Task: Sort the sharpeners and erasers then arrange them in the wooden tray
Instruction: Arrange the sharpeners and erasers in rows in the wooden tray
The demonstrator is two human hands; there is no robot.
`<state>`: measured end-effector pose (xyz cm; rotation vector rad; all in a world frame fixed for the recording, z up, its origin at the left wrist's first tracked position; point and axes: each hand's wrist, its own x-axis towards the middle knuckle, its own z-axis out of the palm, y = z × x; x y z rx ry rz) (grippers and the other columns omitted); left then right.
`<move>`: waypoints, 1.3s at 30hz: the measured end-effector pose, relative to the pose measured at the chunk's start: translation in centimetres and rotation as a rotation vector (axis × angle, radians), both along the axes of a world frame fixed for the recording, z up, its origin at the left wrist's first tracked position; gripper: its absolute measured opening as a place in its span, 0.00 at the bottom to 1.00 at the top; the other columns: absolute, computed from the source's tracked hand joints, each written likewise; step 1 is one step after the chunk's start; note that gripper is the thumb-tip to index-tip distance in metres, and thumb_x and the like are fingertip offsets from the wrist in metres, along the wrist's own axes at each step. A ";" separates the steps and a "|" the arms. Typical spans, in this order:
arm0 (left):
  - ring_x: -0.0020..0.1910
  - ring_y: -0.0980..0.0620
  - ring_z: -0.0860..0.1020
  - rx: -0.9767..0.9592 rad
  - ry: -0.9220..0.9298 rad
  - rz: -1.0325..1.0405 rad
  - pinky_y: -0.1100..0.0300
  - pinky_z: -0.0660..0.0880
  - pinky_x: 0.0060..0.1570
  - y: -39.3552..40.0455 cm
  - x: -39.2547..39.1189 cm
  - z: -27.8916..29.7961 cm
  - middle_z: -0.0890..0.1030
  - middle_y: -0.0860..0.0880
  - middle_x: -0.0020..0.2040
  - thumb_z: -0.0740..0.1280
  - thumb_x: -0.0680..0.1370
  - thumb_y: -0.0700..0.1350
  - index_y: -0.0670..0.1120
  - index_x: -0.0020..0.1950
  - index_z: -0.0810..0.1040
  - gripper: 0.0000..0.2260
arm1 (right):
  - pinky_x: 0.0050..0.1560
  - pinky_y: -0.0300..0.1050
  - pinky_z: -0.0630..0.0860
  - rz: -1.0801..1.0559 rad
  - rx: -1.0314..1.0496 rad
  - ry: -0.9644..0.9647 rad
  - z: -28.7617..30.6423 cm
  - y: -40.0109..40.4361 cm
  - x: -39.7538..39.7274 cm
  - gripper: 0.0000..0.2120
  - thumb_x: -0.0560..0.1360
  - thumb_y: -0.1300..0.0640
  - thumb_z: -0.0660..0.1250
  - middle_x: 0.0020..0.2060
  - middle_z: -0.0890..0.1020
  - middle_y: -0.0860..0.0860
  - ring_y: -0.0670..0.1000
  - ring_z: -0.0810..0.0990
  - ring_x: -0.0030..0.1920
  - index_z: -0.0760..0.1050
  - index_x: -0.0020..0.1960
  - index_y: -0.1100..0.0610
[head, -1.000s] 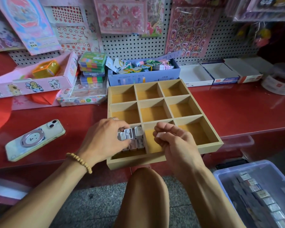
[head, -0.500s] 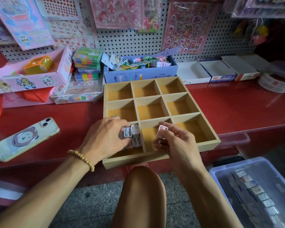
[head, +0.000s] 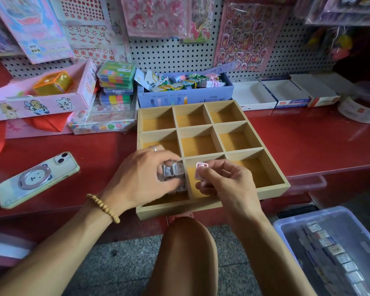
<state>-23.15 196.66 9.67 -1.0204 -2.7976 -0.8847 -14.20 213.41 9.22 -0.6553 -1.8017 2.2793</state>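
In the wooden tray's (head: 271, 190) near-left compartment the left hand (head: 141, 180) curls its fingers around grey sharpeners (head: 173, 170). Just right, over the near-middle compartment, the right hand (head: 226, 184) pinches a pink sharpener (head: 200, 170). Far right, a blue-and-white box (head: 292, 102) reads "2B".

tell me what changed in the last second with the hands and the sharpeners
The right hand has turned up a pink sharpener, hidden in its fingers a second ago. The left hand stays on the grey sharpeners in the wooden tray, unmoved.
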 end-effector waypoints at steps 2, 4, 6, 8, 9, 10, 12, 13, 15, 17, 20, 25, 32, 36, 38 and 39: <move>0.39 0.59 0.76 0.039 -0.005 -0.070 0.59 0.76 0.43 0.3 0.5 0.8 0.77 0.59 0.44 0.70 0.65 0.58 0.54 0.54 0.82 0.20 | 0.33 0.39 0.78 0.019 0.073 -0.012 0.2 -0.5 -0.5 0.05 0.75 0.63 0.73 0.34 0.84 0.57 0.48 0.80 0.30 0.80 0.46 0.66; 0.39 0.58 0.76 0.074 0.005 -0.113 0.61 0.75 0.42 0.7 0.8 1.3 0.77 0.59 0.45 0.67 0.64 0.59 0.54 0.54 0.82 0.21 | 0.32 0.38 0.75 0.033 0.190 -0.032 0.2 -1.0 -1.0 0.05 0.75 0.61 0.73 0.35 0.85 0.56 0.46 0.80 0.31 0.81 0.43 0.62; 0.37 0.58 0.76 0.096 0.029 -0.128 0.60 0.76 0.39 0.8 0.8 1.6 0.78 0.59 0.44 0.65 0.64 0.57 0.54 0.51 0.83 0.19 | 0.31 0.36 0.72 0.033 0.270 -0.048 0.3 -1.4 -1.4 0.05 0.74 0.59 0.74 0.32 0.84 0.52 0.43 0.78 0.30 0.81 0.40 0.59; 0.35 0.58 0.75 0.095 0.064 -0.124 0.59 0.75 0.36 0.7 0.6 1.7 0.78 0.58 0.43 0.64 0.64 0.55 0.53 0.50 0.83 0.18 | 0.29 0.35 0.71 0.035 0.280 -0.057 0.4 -1.7 -1.7 0.06 0.73 0.59 0.74 0.29 0.82 0.48 0.42 0.76 0.28 0.81 0.39 0.57; 0.35 0.58 0.75 0.086 0.075 -0.119 0.58 0.76 0.36 0.6 0.6 1.8 0.78 0.57 0.43 0.63 0.64 0.55 0.53 0.50 0.84 0.18 | 0.29 0.35 0.70 0.037 0.281 -0.061 0.5 -1.8 -1.8 0.06 0.73 0.58 0.74 0.29 0.82 0.48 0.42 0.76 0.28 0.81 0.38 0.57; 0.35 0.58 0.75 0.073 0.082 -0.115 0.57 0.76 0.36 0.6 0.6 1.8 0.78 0.57 0.43 0.63 0.65 0.56 0.53 0.50 0.84 0.18 | 0.28 0.36 0.71 0.040 0.289 -0.065 0.5 -1.9 -1.8 0.06 0.74 0.58 0.74 0.29 0.82 0.48 0.42 0.75 0.27 0.81 0.38 0.57; 0.35 0.58 0.74 0.043 0.092 -0.104 0.55 0.77 0.37 0.5 0.6 1.9 0.78 0.58 0.44 0.63 0.66 0.57 0.55 0.50 0.83 0.18 | 0.30 0.37 0.73 0.058 0.327 -0.076 0.6 -2.0 -1.8 0.06 0.74 0.56 0.73 0.31 0.83 0.50 0.43 0.77 0.29 0.82 0.39 0.56; 0.35 0.58 0.74 0.029 0.096 -0.095 0.54 0.77 0.37 0.4 0.7 1.8 0.78 0.58 0.44 0.63 0.67 0.58 0.55 0.50 0.83 0.16 | 0.33 0.39 0.75 0.072 0.336 -0.079 0.6 -2.0 -1.8 0.06 0.75 0.56 0.73 0.33 0.85 0.52 0.44 0.79 0.31 0.82 0.40 0.55; 0.35 0.58 0.74 0.014 0.093 -0.052 0.55 0.76 0.37 0.0 0.6 1.7 0.77 0.58 0.43 0.68 0.69 0.56 0.56 0.49 0.82 0.11 | 0.38 0.42 0.77 0.091 0.315 -0.074 0.6 -1.8 -1.5 0.05 0.76 0.58 0.71 0.36 0.86 0.53 0.48 0.82 0.36 0.82 0.42 0.54; 0.35 0.60 0.75 -0.007 0.074 0.008 0.59 0.74 0.37 -0.6 0.4 1.2 0.76 0.60 0.41 0.74 0.70 0.51 0.56 0.48 0.82 0.08 | 0.41 0.39 0.79 0.091 0.324 -0.073 0.4 -1.3 -1.0 0.04 0.77 0.59 0.69 0.39 0.86 0.52 0.49 0.84 0.41 0.82 0.45 0.52; 0.36 0.62 0.74 -0.076 0.042 0.083 0.61 0.71 0.36 -1.5 0.0 0.2 0.74 0.61 0.40 0.77 0.68 0.51 0.54 0.48 0.82 0.11 | 0.50 0.44 0.81 0.062 0.386 -0.069 0.0 -0.6 0.0 0.04 0.77 0.58 0.69 0.42 0.86 0.48 0.47 0.84 0.45 0.82 0.49 0.51; 0.40 0.58 0.76 -0.166 0.036 0.146 0.59 0.74 0.36 -1.7 -0.2 -0.8 0.74 0.59 0.42 0.76 0.70 0.54 0.55 0.52 0.81 0.12 | 0.39 0.32 0.74 0.007 0.439 -0.037 -0.1 0.1 1.3 0.06 0.77 0.57 0.68 0.40 0.85 0.47 0.40 0.81 0.39 0.82 0.51 0.52; 0.42 0.59 0.75 -0.244 0.051 0.147 0.66 0.66 0.33 -1.8 -0.6 -0.6 0.76 0.59 0.45 0.75 0.71 0.54 0.55 0.50 0.82 0.10 | 0.37 0.28 0.71 -0.047 0.510 -0.015 -0.1 1.2 1.4 0.06 0.76 0.58 0.68 0.37 0.83 0.45 0.36 0.79 0.37 0.83 0.50 0.53; 0.43 0.57 0.75 -0.267 0.113 0.121 0.66 0.69 0.40 -1.2 -0.3 -1.1 0.78 0.56 0.49 0.74 0.73 0.52 0.53 0.58 0.82 0.14 | 0.38 0.29 0.71 -0.041 0.525 -0.010 -0.3 1.3 1.2 0.06 0.76 0.58 0.67 0.38 0.84 0.45 0.35 0.78 0.37 0.83 0.51 0.53; 0.42 0.57 0.73 -0.248 0.118 0.132 0.65 0.70 0.40 -1.0 -0.3 -1.4 0.78 0.55 0.48 0.75 0.73 0.50 0.52 0.58 0.82 0.14 | 0.38 0.29 0.71 -0.033 0.529 -0.008 -0.3 1.2 1.1 0.07 0.77 0.58 0.67 0.38 0.84 0.45 0.35 0.78 0.37 0.83 0.51 0.53; 0.41 0.57 0.73 -0.241 0.122 0.135 0.65 0.70 0.40 -1.0 -0.3 -1.5 0.78 0.55 0.47 0.75 0.72 0.50 0.51 0.57 0.83 0.14 | 0.38 0.28 0.71 -0.032 0.532 -0.007 -0.3 1.2 1.1 0.06 0.77 0.58 0.67 0.38 0.84 0.45 0.35 0.78 0.37 0.83 0.51 0.53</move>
